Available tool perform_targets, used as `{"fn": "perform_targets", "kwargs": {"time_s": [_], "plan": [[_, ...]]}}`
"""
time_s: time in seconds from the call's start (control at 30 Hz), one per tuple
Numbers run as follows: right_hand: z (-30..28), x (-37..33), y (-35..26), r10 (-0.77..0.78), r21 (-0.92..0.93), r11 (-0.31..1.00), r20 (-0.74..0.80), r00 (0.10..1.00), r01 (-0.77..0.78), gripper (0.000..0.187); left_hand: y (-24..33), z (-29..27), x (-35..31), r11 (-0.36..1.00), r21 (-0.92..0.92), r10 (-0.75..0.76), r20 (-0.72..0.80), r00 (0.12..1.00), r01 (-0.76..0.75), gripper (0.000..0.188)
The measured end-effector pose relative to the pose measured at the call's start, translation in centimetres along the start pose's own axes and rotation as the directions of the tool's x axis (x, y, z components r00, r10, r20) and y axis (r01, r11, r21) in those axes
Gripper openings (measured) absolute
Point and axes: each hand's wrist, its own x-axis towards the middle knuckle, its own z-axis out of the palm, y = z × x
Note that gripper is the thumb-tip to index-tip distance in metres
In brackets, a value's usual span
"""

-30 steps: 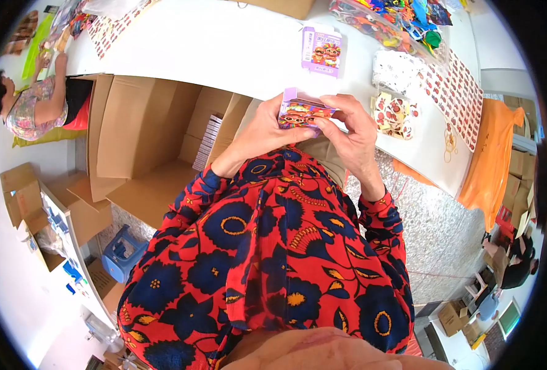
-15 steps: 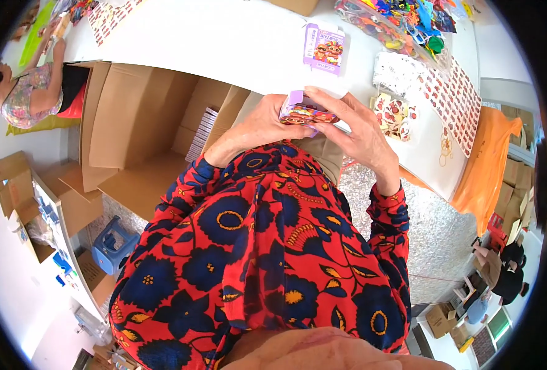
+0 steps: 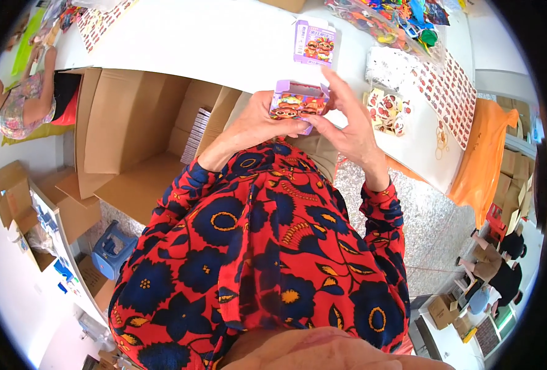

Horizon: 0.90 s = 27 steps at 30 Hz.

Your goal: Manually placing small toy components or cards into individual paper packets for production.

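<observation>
Between my hands, just off the table's near edge, is a small purple cardboard box (image 3: 293, 106) with cartoon figures printed on it. Its top stands open and something red shows along the inner edge. My left hand (image 3: 258, 123) wraps the box's left side, thumb along the lower front. My right hand (image 3: 346, 120) pinches the lower right corner with its thumb, while its index finger points up, clear of the box. Beyond, a second purple box (image 3: 315, 42) of the same print lies flat on the white table (image 3: 224, 37).
A large open carton (image 3: 144, 123) at left holds a row of small boxes (image 3: 196, 135). On the right are a tray of round printed pieces (image 3: 387, 112), sticker sheets (image 3: 449, 92), a bag of colourful toys (image 3: 384, 24) and an orange cloth (image 3: 486, 154). Another person (image 3: 30, 102) sits far left.
The box has tilted so its printed front and open top show more. My right index finger has lifted off the top, and the top flap seen before is out of sight.
</observation>
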Motion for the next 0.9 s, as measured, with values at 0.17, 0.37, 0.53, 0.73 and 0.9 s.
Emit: {"fn": "perform_targets", "kwargs": {"time_s": [0.17, 0.37, 0.53, 0.73, 0.9], "plan": [[0.7, -1.0, 1.9, -0.081, 0.032, 0.996, -0.193, 0.978, 0.089, 0.056, -0.2, 0.2, 0.1, 1.0, -0.006, 0.017, -0.058, 0.998, -0.017, 0.031], [0.0, -0.6, 1.8, -0.081, -0.028, 0.997, -0.132, 0.988, 0.078, 0.037, -0.9, -0.3, 0.3, 0.994, 0.107, 0.02, -0.091, 0.996, -0.01, 0.031], [-0.2, 0.1, 2.1, -0.022, 0.224, 0.972, -0.235, 0.972, 0.076, 0.055, -0.9, 0.0, 0.6, 0.998, 0.067, -0.005, -0.067, 0.998, 0.01, 0.032], [-1.9, 1.9, 0.5, 0.193, 0.301, 0.925, 0.156, 0.969, -0.232, 0.063, -1.2, 0.2, 0.6, 0.992, 0.127, 0.02, -0.039, 0.999, -0.015, 0.034], [-0.8, 1.5, 1.1, -0.038, 0.049, 0.998, 0.081, 0.996, 0.034, 0.04, -0.8, 0.3, 0.2, 0.995, 0.097, -0.003, -0.069, 0.998, 0.01, 0.025]]}}
